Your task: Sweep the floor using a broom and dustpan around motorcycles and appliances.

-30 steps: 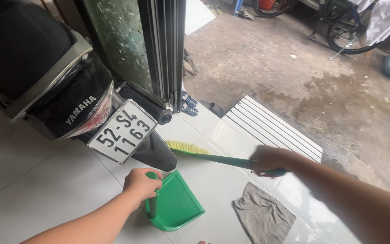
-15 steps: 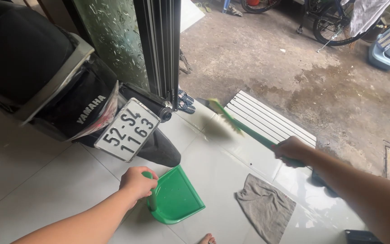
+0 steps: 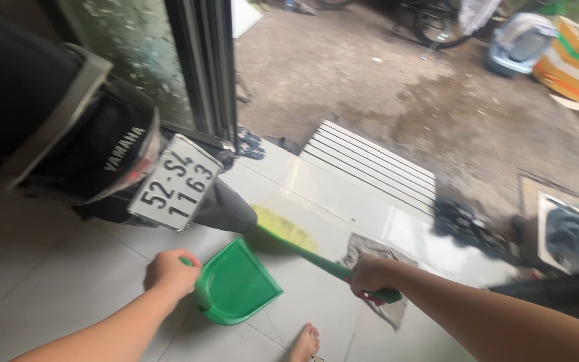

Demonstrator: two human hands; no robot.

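1. The view looks down from the person's head onto a glossy white tiled floor [image 3: 55, 275] at an open doorway, with bare concrete ground beyond.
2. The left hand [image 3: 171, 273] is closed tightly around the upright handle of a green dustpan [image 3: 236, 285]; the handle is mostly hidden inside the fist.
3. The dustpan sits on the tiles near the middle of the view, its open mouth facing far and right, towards the broom bristles.
4. The right hand [image 3: 370, 275] is wrapped fully around the green handle of a hand broom [image 3: 303, 245], near the handle's end.
5. The broom's yellow bristles [image 3: 283, 226] rest on the floor just beyond the dustpan's mouth (slightly blurred, so whether they touch the pan's lip cannot be told).
6. A grey cloth [image 3: 387, 258] lies flat on the tiles under and beyond the right hand.
7. A bare foot [image 3: 304, 342] shows at the near edge, just right of the dustpan.
8. To the left stands the rear of a black motor scooter [image 3: 55, 134] with a white number plate [image 3: 174, 182], close behind the dustpan.
9. A white ribbed ramp [image 3: 370, 167] bridges the doorstep, and dark sandals [image 3: 467, 221] lie to its right.
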